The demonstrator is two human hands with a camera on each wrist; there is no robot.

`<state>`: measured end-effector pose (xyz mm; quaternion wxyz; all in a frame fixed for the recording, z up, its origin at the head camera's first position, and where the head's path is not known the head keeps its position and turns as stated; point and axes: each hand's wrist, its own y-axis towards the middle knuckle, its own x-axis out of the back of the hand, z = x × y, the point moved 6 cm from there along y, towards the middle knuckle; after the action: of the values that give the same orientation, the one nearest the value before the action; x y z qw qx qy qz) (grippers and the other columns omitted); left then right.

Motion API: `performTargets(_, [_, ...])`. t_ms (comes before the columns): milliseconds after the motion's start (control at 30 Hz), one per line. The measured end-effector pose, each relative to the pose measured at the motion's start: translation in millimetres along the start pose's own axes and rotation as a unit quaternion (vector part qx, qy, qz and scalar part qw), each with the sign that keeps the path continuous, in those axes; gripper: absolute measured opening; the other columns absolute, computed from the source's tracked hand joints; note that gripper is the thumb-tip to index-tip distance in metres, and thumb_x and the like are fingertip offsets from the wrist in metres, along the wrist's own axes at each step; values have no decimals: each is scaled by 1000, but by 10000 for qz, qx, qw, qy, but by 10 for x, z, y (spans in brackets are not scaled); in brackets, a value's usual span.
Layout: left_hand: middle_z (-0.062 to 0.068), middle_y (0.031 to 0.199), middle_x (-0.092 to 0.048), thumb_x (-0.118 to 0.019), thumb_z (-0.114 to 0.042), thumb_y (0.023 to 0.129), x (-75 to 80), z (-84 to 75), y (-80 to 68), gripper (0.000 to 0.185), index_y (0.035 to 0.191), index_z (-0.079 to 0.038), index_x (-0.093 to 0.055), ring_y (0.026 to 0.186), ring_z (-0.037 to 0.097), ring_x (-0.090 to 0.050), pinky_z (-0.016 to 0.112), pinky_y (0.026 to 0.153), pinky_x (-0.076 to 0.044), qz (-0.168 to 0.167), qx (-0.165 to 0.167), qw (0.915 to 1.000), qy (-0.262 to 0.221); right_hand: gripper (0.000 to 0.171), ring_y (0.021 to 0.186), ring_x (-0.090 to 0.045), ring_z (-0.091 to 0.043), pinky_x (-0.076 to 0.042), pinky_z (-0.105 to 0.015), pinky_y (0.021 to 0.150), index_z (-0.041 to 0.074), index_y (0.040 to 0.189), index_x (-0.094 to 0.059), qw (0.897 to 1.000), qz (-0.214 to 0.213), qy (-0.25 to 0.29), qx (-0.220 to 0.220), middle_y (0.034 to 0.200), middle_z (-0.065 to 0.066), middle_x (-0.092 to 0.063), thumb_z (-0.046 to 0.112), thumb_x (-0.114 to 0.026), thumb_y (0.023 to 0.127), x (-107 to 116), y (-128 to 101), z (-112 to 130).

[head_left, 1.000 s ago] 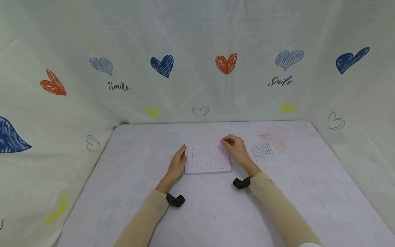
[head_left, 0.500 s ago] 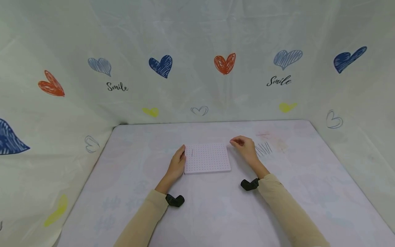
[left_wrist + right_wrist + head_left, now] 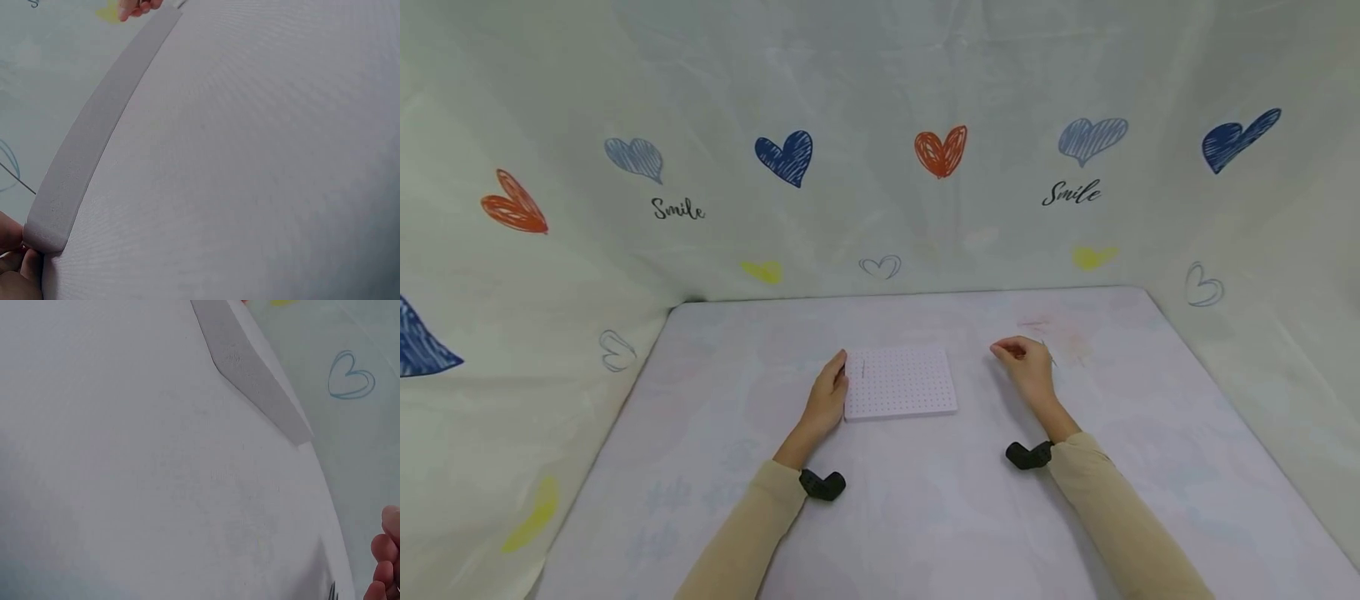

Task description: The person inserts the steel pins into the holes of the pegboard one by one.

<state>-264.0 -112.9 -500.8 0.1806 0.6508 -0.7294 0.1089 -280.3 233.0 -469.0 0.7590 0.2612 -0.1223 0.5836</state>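
The pegboard [image 3: 900, 382], a pale rectangular panel dotted with rows of small holes, lay flat near the middle of the worktop [image 3: 925, 517], its long axis running left to right across the person's front. One thin dark pin [image 3: 863, 370] stood in the board near its left edge.

The left hand [image 3: 827, 398] rested against the board's left edge, fingers fairly straight and laid along the side; in the left wrist view fingertips [image 3: 19, 250] touched the board's near corner, so the hand steadied the board rather than gripped it. The right hand [image 3: 1028, 365] lay well to the right of the board, apart from it, with fingers curled downward over the spot where a few thin dark pins [image 3: 1051, 357] showed on the worktop past the knuckles. Whether the fingers already pinched a pin could not be told; the right wrist view showed only curled fingertips [image 3: 382, 550] at the frame edge and a trace of pins below them.

From the right hand, the board lay to the left; the left hand was the nearer of the two to the board.

Legible writing: the word "Smile" [image 3: 1071, 193], in script, was printed on the backdrop sheet [image 3: 880, 75] among drawn hearts, and again at the left. No brand marks were seen.
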Motion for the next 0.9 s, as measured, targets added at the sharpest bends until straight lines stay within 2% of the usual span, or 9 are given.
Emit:
performTargets(233, [24, 160, -22, -36, 0, 105, 0, 21, 15, 50, 153, 9, -24, 149, 34, -19, 45, 121, -22, 51, 6, 10000, -48, 22, 77, -52, -16, -42, -19, 60, -3, 101, -74, 9992, -104, -88, -365, 88, -13, -66, 18, -73, 93, 111, -61, -103])
performTargets(467, [26, 160, -21, -35, 2, 105, -5, 36, 19, 50, 153, 10, -23, 148, 36, -19, 44, 121, -23, 67, -13, 9997, -220, 17, 72, -51, -14, -39, -16, 57, -7, 97, -75, 9984, -269, -356, -350, 82, -14, -66, 9, -74, 90, 164, -111, -188])
performTargets(667, [26, 159, -21, -36, 3, 105, -1, 32, 27, 50, 152, 11, -24, 148, 36, -20, 45, 120, -23, 41, -42, 9998, -197, 16, 69, -51, -15, -38, -16, 53, -6, 94, -75, 9974, -285, -427, -514, 77, -11, -63, 9, -75, 90, 174, -146, -262])
performTargets(900, [26, 160, -21, -36, 2, 105, -1, 10, 16, 50, 153, 10, -23, 148, 34, -19, 43, 121, -23, 54, 0, 9998, -178, 15, 67, -51, -16, -37, -18, 54, -6, 91, -75, 9972, -321, -527, -428, 73, -10, -62, 9, -76, 89, 165, -156, -297])
